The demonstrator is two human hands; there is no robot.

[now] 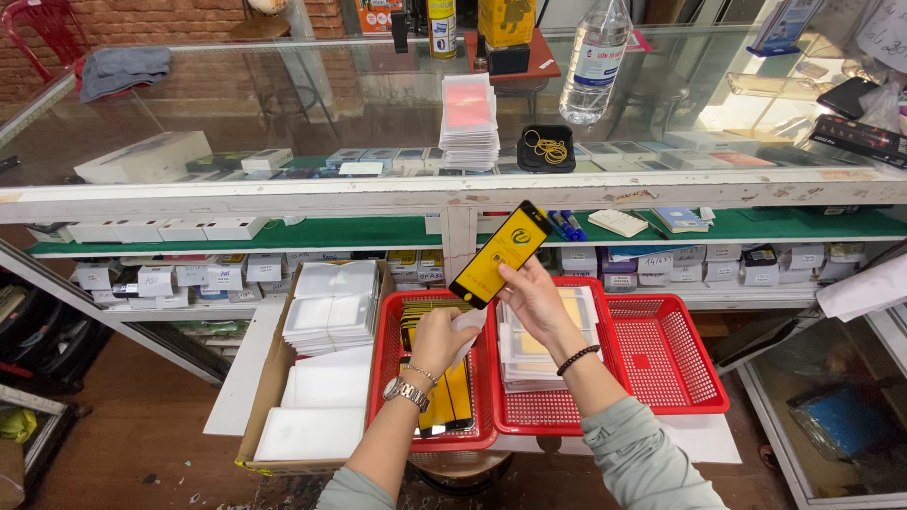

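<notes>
A glass display counter [283, 113] fills the background of a small shop, with boxed stock on the green shelves beneath it and, on top, a stack of flat packets [470, 121], a clear bottle [593, 61] and a black tray of rubber bands [546, 148]. In front of it, the right hand [537, 300] holds up a black and yellow screen protector [501, 253], tilted, its lower end pinched between thumb and fingers, above the red baskets. The left hand [442, 342] is curled around a small white piece [470, 326], probably a wipe or a peeled backing, though the view is too poor to tell; it sits just below the protector's lower corner. The step in hand looks like wiping or unpacking the protector, and the next move seems to call for a steady hold by the edges so the face stays free of fingerprints. The left red basket [389, 331] holds more black and yellow protectors; the middle one [539, 411] holds a stack of clear sleeved sheets; the right one [694, 364] looks empty. A cardboard box [269, 387] beside them is packed with white sleeves [333, 307].
</notes>
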